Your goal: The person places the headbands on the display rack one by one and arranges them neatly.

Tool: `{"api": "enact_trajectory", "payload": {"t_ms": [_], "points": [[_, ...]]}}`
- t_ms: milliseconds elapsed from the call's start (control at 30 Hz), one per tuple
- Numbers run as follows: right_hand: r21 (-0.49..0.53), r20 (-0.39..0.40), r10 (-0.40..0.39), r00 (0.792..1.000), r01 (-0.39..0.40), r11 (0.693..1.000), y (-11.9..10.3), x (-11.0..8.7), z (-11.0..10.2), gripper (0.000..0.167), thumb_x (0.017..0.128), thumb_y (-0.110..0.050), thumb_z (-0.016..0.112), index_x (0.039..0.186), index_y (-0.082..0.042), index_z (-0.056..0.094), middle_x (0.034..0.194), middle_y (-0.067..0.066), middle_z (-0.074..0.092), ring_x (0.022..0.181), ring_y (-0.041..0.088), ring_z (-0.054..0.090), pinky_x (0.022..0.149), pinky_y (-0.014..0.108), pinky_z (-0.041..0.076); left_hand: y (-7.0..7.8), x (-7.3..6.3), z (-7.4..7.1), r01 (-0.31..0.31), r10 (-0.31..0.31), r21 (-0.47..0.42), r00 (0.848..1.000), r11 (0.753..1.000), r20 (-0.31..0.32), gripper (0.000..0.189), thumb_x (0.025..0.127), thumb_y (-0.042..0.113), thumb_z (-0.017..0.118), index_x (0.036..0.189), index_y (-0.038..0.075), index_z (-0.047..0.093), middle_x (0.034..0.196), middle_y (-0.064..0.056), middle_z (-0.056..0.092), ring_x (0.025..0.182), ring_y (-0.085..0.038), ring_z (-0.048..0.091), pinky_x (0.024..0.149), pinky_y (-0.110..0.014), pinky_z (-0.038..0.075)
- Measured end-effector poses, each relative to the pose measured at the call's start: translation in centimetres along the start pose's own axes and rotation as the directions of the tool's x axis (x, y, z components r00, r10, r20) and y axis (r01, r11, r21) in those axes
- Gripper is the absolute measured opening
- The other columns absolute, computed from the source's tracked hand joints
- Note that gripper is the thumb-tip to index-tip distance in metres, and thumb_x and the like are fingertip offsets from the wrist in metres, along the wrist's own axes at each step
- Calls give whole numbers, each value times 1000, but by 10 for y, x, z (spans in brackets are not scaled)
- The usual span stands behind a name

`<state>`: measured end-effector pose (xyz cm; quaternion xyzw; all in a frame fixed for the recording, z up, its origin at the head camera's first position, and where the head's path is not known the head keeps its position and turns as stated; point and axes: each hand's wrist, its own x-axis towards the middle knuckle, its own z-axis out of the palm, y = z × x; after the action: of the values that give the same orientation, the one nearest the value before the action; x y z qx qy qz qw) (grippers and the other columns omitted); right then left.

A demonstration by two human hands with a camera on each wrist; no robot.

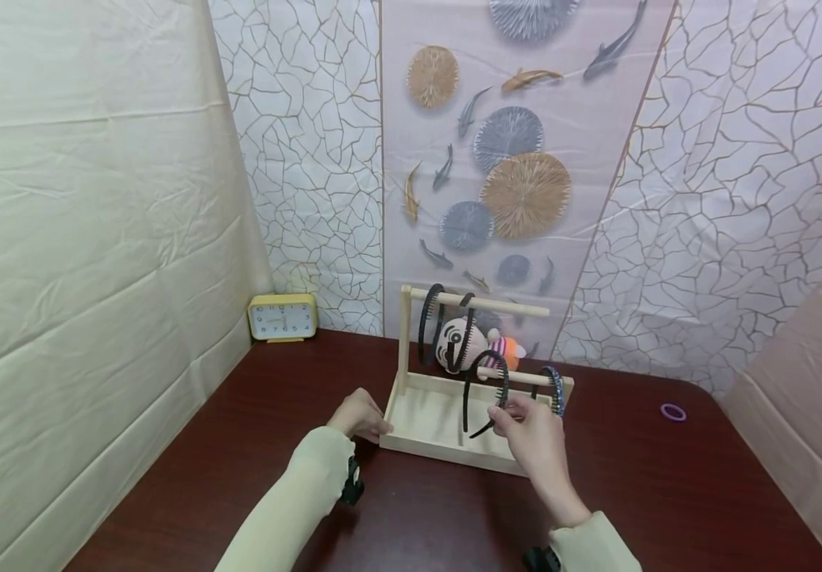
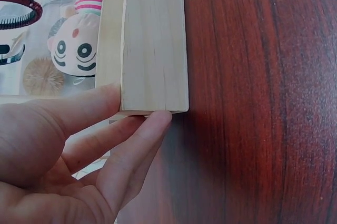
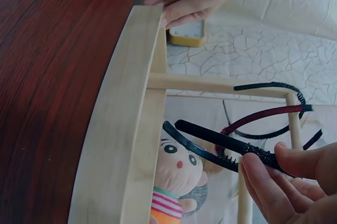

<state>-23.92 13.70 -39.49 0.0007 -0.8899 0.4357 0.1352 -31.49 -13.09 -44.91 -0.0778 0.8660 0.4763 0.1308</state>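
Observation:
A black headband [image 1: 465, 401] with small teeth is pinched by my right hand [image 1: 535, 441], thumb against fingertips on one of its arms. In the head view its arch crosses over the left end of the rack's lower bar [image 1: 521, 376]. My left hand [image 1: 362, 417] grips the front left corner of the wooden rack [image 2: 155, 40], thumb on the inner side of the tray wall and fingers at its outer end. Two dark headbands hang from the upper bar [image 1: 503, 304]. A blue patterned headband [image 1: 557, 389] hangs on the lower bar, just beyond my right hand.
Behind the rack lies a doll [image 1: 464, 345] with a striped top. The yellow clock [image 1: 282, 318] stands at the table's back left. On the right of the dark wooden table lies a purple ring [image 1: 673, 412]. Curtains and a patterned cloth close off the back and sides.

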Motion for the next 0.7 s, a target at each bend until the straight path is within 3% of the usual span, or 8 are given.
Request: {"api": "enact_trajectory", "payload": {"t_ms": [167, 467, 700], "points": [[-44, -36, 16, 999, -17, 999, 8, 3, 2, 21, 92, -23, 70, 104, -6, 74, 90, 10, 76, 73, 15, 74, 67, 33, 53, -3, 2, 2, -4, 4, 2, 1000, 1000, -11, 22, 75, -4, 80, 93, -13, 69, 81, -18, 69, 69, -26, 73, 60, -34, 60], [-98, -82, 8, 997, -16, 995, 25, 8, 7, 15, 91, -23, 71, 94, -9, 74, 82, 5, 76, 67, 14, 71, 58, 28, 41, -3, 2, 2, -12, 12, 6, 1000, 1000, -16, 23, 75, -4, 80, 94, -13, 69, 83, -19, 69, 70, -27, 73, 62, -35, 60], [-100, -83, 17, 996, -25, 995, 34, 7, 10, 15, 89, -21, 73, 94, -6, 74, 81, 7, 75, 66, 14, 68, 57, 28, 41, -4, 2, 2, -25, 25, -10, 1000, 1000, -2, 24, 76, -4, 79, 96, -14, 69, 86, -21, 69, 72, -28, 74, 62, -34, 60]]}}
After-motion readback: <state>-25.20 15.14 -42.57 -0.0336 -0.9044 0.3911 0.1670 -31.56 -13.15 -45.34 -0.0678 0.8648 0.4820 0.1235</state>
